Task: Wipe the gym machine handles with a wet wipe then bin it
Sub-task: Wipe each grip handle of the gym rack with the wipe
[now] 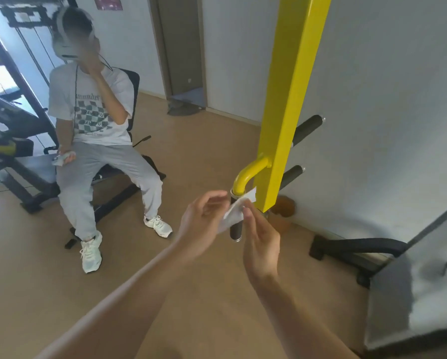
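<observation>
- White and crumpled, a thin wet wipe [234, 212] is stretched between two bare hands directly in front of a black foam-covered handle grip [236, 230] on a gym machine.
- The left hand [201, 224] has its fingers curled loosely, with the lower end of the wet wipe running toward its palm; how firmly it grips cannot be told.
- The right hand [261, 240] pinches the upper part of the wet wipe between thumb and fingertips, palm turned inward.
- The black grip hangs from a curved yellow metal tube [248, 174] fixed to a tall yellow square steel post [289, 99], which stands near a white wall.
- Two more black foam handles [306, 126] jut out behind the post.
- At left, a seated person in a white printed T-shirt and grey trousers [93, 151] sits on a black workout bench [118, 193], one hand raised to the face.
- Tan flooring [191, 156] runs beneath the scene.
</observation>
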